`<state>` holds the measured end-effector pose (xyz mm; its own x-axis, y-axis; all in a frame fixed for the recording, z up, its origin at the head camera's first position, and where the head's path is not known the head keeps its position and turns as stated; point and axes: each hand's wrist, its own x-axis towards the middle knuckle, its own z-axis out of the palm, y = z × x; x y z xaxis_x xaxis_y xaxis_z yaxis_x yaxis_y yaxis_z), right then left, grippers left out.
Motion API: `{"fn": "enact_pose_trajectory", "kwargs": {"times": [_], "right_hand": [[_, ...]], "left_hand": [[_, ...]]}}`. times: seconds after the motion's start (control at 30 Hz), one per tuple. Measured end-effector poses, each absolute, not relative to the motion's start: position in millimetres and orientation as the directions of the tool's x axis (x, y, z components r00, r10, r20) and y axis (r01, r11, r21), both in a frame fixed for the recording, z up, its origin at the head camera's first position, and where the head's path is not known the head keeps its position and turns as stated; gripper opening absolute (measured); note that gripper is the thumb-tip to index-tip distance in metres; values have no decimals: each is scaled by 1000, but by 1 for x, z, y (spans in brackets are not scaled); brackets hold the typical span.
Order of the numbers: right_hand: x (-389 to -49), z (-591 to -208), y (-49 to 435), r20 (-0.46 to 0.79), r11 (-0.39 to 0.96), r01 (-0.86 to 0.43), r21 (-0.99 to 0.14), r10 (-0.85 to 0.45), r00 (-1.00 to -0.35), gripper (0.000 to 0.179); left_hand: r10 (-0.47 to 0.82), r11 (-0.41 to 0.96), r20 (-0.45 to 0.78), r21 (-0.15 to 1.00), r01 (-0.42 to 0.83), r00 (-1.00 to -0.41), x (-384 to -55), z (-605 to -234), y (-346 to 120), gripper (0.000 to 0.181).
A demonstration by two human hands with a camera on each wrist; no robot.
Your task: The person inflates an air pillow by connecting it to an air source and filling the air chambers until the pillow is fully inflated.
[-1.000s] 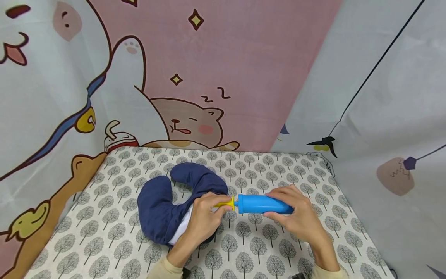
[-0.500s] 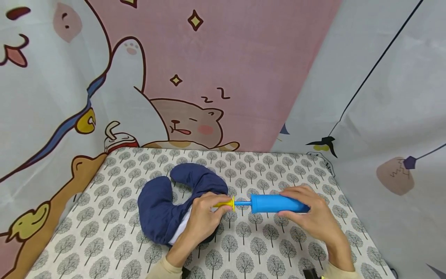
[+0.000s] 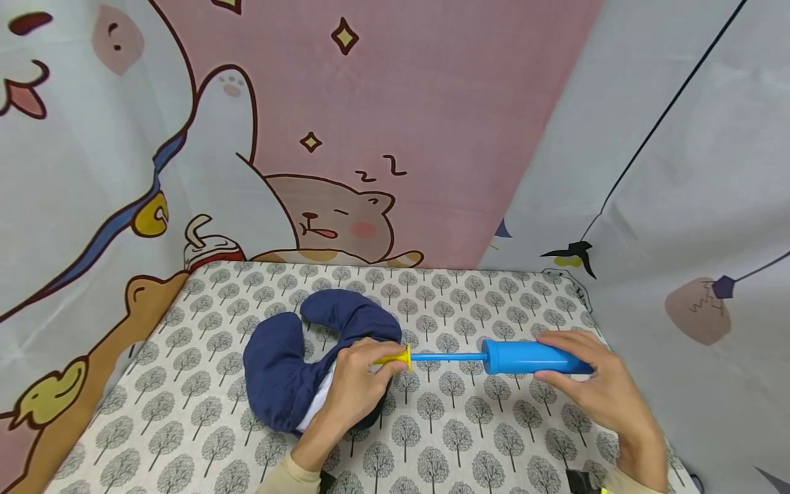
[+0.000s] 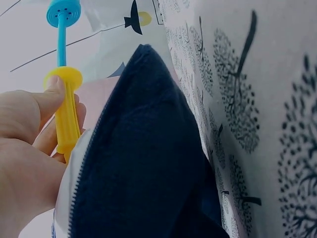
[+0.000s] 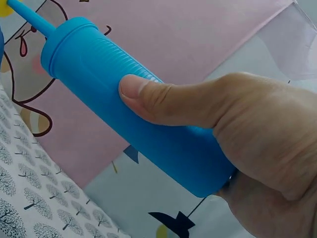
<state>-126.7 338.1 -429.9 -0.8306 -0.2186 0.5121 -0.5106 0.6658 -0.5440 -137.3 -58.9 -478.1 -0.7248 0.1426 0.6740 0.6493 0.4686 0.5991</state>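
Both hands hold a hand air pump with a blue barrel [image 3: 518, 357] and a thin blue rod [image 3: 447, 357]. My left hand [image 3: 354, 384] grips the yellow end piece [image 4: 67, 121], thumb against its flange. That piece's lower end is hidden near the white inner part [image 3: 319, 399] of a navy U-shaped neck pillow [image 3: 274, 370]. A zipper [image 4: 91, 148] runs along the pillow's opening beside the left hand. Off to the right, my right hand [image 3: 607, 384] grips the barrel, thumb [image 5: 158, 101] along its side. A long stretch of rod shows between the hands.
The pillow lies on a table covered with a white tree-print cloth [image 3: 457, 439]. Behind stands a pink and white cartoon-print curtain [image 3: 444, 137], which also closes in the left and right sides.
My right hand has moved to the right with the blue barrel, drawing out much more of the rod. The left hand and the pillow stay almost in place.
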Motion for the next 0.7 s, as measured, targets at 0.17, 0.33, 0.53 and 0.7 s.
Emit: {"fn": "enact_pose_trajectory", "kwargs": {"times": [0.17, 0.33, 0.53, 0.7], "right_hand": [[-127, -430, 331, 510, 665, -499, -557, -201, -837, 69], [-129, -430, 311, 487, 669, -484, -564, -204, -849, 63], [-134, -432, 286, 538, 637, -564, -525, -265, -800, 61], [-137, -436, 268, 554, 635, -599, -488, -305, -775, 60]], "left_hand": [[137, 472, 673, 600, 645, -727, -137, -478, -58, 28], [123, 482, 677, 598, 640, -725, -136, -479, -57, 30], [111, 489, 675, 602, 631, -730, -135, -478, -55, 30], [113, 481, 665, 613, 626, -738, -135, -479, -54, 29]]}}
